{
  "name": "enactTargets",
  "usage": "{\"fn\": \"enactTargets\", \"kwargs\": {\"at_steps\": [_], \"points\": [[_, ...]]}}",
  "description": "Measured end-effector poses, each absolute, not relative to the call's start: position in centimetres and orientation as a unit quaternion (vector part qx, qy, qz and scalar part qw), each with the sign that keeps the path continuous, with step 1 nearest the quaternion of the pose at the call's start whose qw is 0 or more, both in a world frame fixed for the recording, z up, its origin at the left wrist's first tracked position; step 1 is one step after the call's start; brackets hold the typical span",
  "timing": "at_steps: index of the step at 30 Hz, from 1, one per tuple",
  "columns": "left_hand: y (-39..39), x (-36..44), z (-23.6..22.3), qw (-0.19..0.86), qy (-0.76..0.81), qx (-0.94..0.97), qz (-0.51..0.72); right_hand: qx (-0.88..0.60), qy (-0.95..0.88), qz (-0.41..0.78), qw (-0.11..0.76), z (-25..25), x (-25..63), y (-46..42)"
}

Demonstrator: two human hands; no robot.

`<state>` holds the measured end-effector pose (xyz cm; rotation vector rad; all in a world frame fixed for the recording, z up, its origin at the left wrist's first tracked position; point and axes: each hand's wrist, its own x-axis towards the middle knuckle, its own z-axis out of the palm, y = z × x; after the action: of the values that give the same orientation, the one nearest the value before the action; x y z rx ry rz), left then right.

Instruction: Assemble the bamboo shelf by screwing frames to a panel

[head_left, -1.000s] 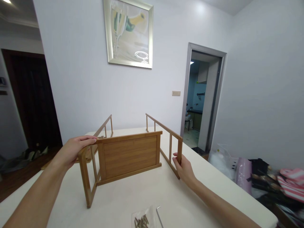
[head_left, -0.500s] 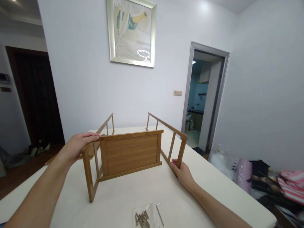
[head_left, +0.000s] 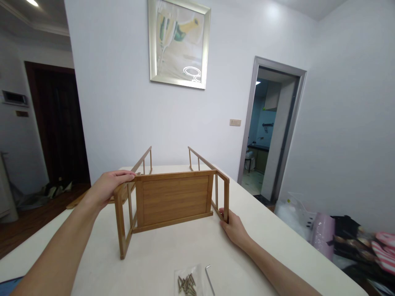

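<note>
A brown wooden shelf panel (head_left: 175, 199) stands on its long edge on the white table. At its left end is a ladder-like wooden side frame (head_left: 120, 224), and my left hand (head_left: 112, 185) grips the top where frame and panel meet. A second wooden side frame (head_left: 226, 197) stands at the panel's right end, close against it. My right hand (head_left: 234, 226) is closed around that frame's near lower corner. In front lie a clear bag of screws (head_left: 187, 283) and a hex key (head_left: 210, 280).
The white table (head_left: 154, 259) reaches toward the wall, with another wooden piece (head_left: 77, 199) at its left. A framed picture (head_left: 180, 45) hangs above. Off the table's right side are a pink roll (head_left: 322, 234) and piled bags. A doorway (head_left: 262, 131) opens at the right.
My right hand has moved the right side frame leftward, closing the gap to the panel's right end. My left hand keeps its grip on the left corner. The view has shifted slightly left.
</note>
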<state>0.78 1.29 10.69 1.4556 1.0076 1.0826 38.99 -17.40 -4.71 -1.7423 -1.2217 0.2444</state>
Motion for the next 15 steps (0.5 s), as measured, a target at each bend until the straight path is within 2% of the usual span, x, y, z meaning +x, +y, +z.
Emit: {"fn": "enactTargets", "kwargs": {"at_steps": [15], "points": [[1.36, 0.84, 10.7, 0.507, 0.418, 0.605, 0.45, -0.693, -0.535, 0.11, 0.47, -4.67, 38.41, -17.63]]}}
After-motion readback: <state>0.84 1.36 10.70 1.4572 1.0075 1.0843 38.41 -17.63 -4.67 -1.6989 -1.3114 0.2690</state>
